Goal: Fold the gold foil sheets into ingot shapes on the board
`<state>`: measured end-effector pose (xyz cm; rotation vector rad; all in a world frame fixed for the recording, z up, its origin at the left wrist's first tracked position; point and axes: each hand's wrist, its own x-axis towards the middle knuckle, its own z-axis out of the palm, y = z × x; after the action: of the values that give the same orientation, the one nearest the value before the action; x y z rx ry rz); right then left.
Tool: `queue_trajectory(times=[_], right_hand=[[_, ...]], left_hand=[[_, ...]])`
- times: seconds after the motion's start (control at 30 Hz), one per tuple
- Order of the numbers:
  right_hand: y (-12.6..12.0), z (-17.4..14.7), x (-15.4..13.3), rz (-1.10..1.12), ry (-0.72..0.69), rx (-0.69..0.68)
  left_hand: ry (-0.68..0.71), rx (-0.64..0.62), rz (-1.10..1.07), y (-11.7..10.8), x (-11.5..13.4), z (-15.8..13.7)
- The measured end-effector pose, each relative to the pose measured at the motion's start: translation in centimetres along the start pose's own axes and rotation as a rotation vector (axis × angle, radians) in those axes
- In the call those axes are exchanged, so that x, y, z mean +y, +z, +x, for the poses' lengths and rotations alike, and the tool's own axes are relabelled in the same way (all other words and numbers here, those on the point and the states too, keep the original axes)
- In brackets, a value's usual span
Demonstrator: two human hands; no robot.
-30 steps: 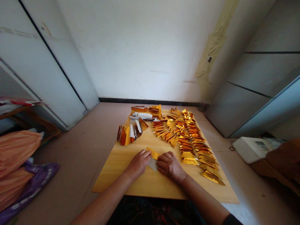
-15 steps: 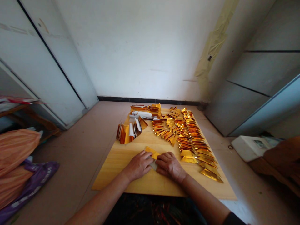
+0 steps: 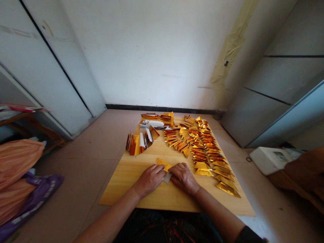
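A sheet of gold foil paper (image 3: 162, 163), partly folded with a greyish underside showing, lies on the wooden board in front of me. My left hand (image 3: 152, 177) grips its left side, fingers bent and pressed together on the paper. On the other side my right hand (image 3: 184, 177) pinches the sheet's right end, thumb and fingers close to the fold. Both hands rest low on the board, and their fingers hide part of the paper. To the right stand rows of folded gold paper pieces (image 3: 202, 168).
The wooden board (image 3: 121, 182) carries loose gold and white sheets (image 3: 136, 143) at its left and a white roll-like bundle (image 3: 155, 124) at the back. Cabinets flank both sides. Orange and purple bags (image 3: 20, 165) lie on the left; a white box (image 3: 268, 158) stands right.
My left hand has shifted slightly down and toward me along the paper. More of the greyish part shows between my hands. The folded pieces have not moved.
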<state>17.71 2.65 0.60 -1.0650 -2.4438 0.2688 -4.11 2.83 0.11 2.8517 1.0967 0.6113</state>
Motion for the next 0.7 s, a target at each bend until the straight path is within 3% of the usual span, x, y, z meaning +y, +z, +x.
queue_trajectory(times=[0.33,0.7], right_hand=[[0.5,0.6,-0.3,-0.051,0.014,-0.019],[1.6,1.5,-1.2,-0.043,0.318,0.066]], left_hand=[[-0.108,-0.06,-0.052,-0.8,1.1,-0.3],[-0.333,0.083,-0.13,0.9,1.7,0.4]])
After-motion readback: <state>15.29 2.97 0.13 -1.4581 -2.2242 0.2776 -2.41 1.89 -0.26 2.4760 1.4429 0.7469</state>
